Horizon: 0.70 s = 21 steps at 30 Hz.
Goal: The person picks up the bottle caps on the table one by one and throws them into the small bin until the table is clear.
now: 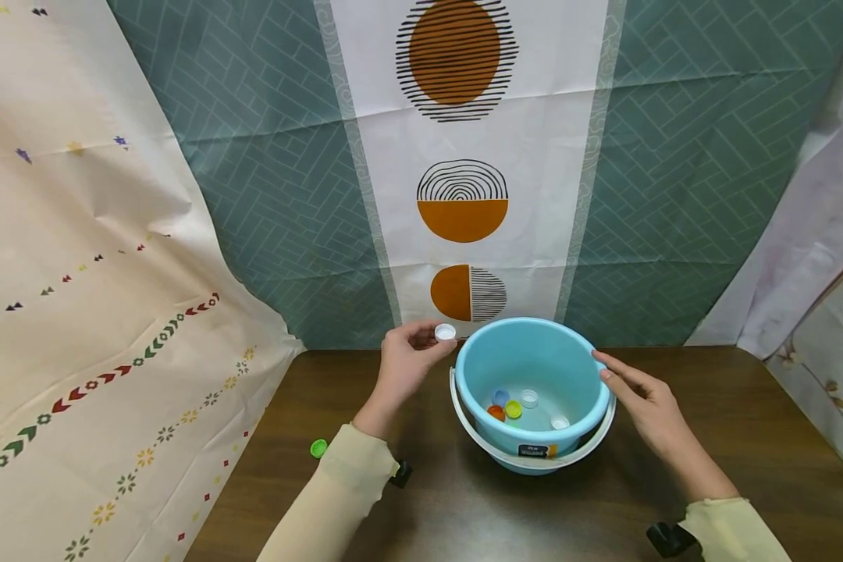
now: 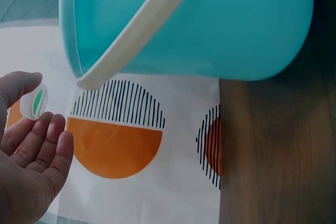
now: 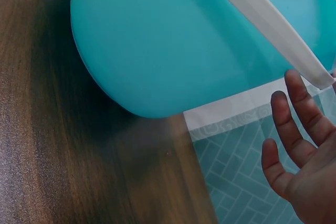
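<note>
My left hand [image 1: 409, 363] pinches a white bottle cap [image 1: 446, 332] between thumb and fingers, up beside the bucket's left rim. In the left wrist view that cap [image 2: 35, 102] shows a green mark on its top. A light blue bucket [image 1: 534, 339] stands upright on the table with its white handle [image 1: 495, 453] lowered at the front. Inside lie several caps, among them a yellow cap [image 1: 513, 409], a red cap [image 1: 496, 413] and a blue cap [image 1: 500, 398]. My right hand [image 1: 649, 406] holds the bucket's right rim with thumb and fingertips, its other fingers spread in the right wrist view.
A green cap [image 1: 318, 448] lies on the brown wooden table [image 1: 267, 437], left of my left forearm. Behind the table hangs a green and white patterned cloth [image 1: 288, 195]. A cream cloth [image 1: 98, 312] drapes along the left side.
</note>
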Available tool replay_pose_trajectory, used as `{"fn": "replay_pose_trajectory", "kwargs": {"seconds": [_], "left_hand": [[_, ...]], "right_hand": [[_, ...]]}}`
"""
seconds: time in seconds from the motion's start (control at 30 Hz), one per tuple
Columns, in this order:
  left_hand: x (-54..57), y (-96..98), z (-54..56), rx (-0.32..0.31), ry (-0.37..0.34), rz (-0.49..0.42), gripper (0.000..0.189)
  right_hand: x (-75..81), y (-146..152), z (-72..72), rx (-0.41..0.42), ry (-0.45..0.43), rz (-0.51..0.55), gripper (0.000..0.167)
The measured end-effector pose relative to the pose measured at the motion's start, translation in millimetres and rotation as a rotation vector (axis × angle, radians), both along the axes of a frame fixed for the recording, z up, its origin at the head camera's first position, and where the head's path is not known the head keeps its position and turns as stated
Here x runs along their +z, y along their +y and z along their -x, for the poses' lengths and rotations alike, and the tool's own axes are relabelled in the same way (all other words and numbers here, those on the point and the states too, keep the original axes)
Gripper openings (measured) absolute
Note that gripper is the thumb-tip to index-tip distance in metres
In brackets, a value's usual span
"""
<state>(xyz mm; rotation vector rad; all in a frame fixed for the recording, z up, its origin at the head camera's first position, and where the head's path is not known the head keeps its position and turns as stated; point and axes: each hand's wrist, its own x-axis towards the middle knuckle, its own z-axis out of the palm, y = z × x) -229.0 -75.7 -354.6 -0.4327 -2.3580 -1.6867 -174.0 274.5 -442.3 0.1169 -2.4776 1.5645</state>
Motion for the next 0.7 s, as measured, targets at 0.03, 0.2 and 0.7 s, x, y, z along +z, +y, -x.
{"fn": "replay_pose_trajectory", "kwargs": {"seconds": [0.03,0.2,0.7], "left_hand": [[0.6,1.2,-0.7,-0.005,-0.004,0.000,0.034],[4.7,8.8,-3.8,-0.030,0.006,0.006,0.033],[-16.5,38.4,10.6,-0.087,0.007,-0.024,0.036]], "right_hand": [[0.0,0,-0.2,0.000,-0.001,-0.003,0.041],[0.6,-1,-0.9,-0.017,0.002,-0.062,0.040],[1.6,-3,-2.7,-0.020,-0.010,-0.021,0.041]]}}
